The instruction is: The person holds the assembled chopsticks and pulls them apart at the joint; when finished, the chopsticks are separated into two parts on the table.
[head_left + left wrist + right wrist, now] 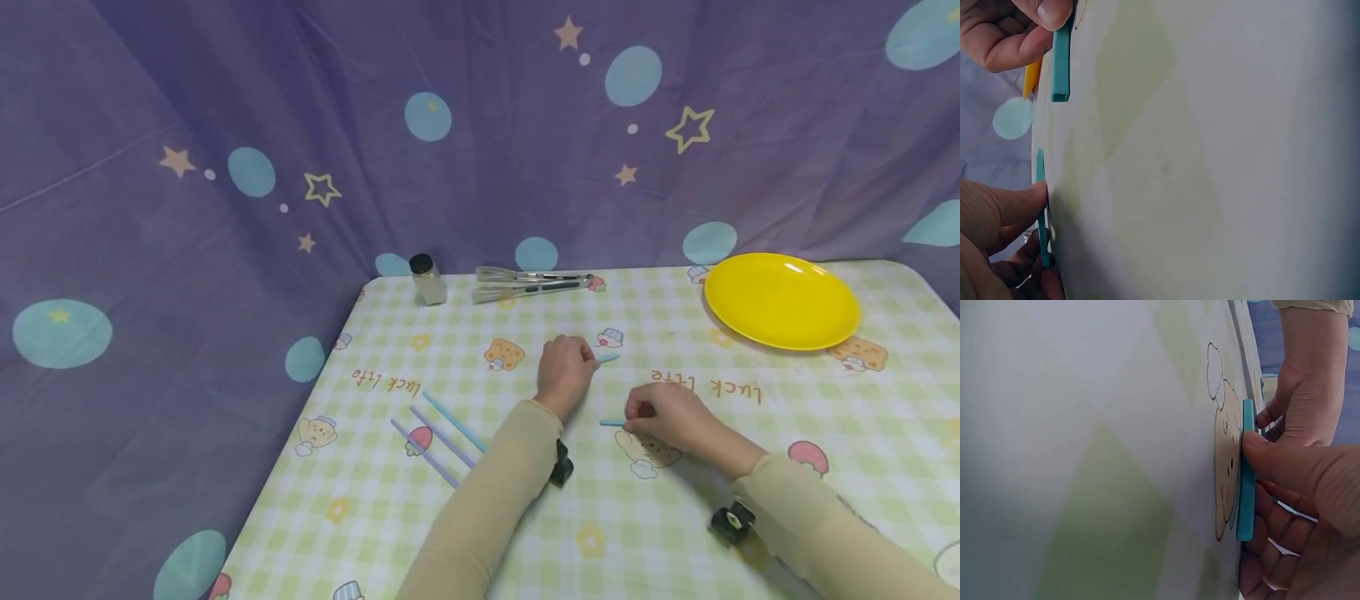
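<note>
My left hand (564, 373) pinches a slim teal stick (610, 357) just over the tablecloth, and its tip sticks out to the right. Nearer the front, my right hand (666, 413) pinches a second teal stick (612, 422), which points left. In the left wrist view, that second stick (1060, 72) has a square, hollow end. Close up in the right wrist view, the thumb presses along the right hand's teal stick (1247, 503), low over the cloth. Left of the left forearm lie a blue stick (452, 419) and two purple sticks (442, 435), their near ends partly hidden.
A yellow plate (782, 302) sits at the back right. Metal tongs (532, 287) lie at the back edge beside a black-capped jar (428, 281). Behind the checked tablecloth (285, 517) hangs a purple curtain (487, 183). Both wrists carry small black cameras.
</note>
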Tool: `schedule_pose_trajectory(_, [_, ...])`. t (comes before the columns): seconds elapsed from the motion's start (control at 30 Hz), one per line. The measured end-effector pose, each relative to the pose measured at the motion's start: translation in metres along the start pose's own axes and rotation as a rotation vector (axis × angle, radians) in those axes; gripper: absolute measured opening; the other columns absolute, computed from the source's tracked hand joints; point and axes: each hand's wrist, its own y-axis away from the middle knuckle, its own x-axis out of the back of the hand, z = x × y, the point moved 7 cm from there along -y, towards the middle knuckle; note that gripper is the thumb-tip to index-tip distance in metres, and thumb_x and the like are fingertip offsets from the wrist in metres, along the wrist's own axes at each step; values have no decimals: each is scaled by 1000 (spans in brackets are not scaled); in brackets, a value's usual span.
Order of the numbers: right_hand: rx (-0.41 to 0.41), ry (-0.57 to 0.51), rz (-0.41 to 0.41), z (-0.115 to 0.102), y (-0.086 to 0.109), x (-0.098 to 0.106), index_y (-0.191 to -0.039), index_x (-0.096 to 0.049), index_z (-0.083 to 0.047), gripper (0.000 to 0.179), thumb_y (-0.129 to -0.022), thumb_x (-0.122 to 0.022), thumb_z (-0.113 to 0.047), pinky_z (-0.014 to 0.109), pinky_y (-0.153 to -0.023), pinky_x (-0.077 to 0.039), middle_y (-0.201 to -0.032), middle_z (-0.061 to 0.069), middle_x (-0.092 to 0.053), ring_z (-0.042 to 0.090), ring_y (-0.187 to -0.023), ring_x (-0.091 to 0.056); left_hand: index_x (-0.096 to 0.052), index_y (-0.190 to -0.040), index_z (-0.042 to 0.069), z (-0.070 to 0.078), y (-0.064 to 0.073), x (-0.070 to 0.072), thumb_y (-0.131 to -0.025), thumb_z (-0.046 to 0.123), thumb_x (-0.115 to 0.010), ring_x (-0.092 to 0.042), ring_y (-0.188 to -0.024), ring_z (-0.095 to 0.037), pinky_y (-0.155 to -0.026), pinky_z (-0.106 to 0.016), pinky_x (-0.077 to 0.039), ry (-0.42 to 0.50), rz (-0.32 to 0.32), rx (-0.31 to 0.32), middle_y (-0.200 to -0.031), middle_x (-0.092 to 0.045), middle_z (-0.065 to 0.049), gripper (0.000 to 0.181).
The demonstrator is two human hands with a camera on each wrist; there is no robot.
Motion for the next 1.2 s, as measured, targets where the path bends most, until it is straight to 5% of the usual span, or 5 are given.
schedule_pose_trajectory(0.2, [-7,-4,-7,0,0,2,-74,-64,-19,17,-88,-72,-20,33,-67,-41,-68,-10,-57,10,-66,-49,-69,-78,19,-1,0,3,-84,30,-78,-53,-82,-14,-76,-29,-44,30,-33,9,-79,-59,7,15])
schedule_pose_trajectory(0.5, [-31,-11,-4,-1,-3,10,-87,-70,-14,12,-95,-63,-18,38,-72,-39,-76,-8,-63,12,-68,-49,-72,-85,18,-11,6,30,-92,29,-70,-59,-82,-14,-72,-30,-46,54,-56,21,-85,-66,7,13])
schedule_pose_trajectory(0.87, [12,-50,104,-23,-7,16,-86,-72,-12,10,-93,-65,-13,32,-64,-42,-74,-8,-62,11,-65,-48,-74,-91,17,-30,27,55,-94,26,-66,-61,-78,-12,-69,-28,-48,45,-50,-60,-87,-69,6,12])
schedule_pose_trajectory(1.2, [98,-119,67,-51,-16,5,-93,-73,-10,10,-94,-63,-13,36,-73,-50,-88,-4,-70,12,-78,-60,-74,-97,17,-55,47,75,-95,28,-66,-63,-85,-13,-74,-31,-50,-5,-33,-122,-94,-70,6,14])
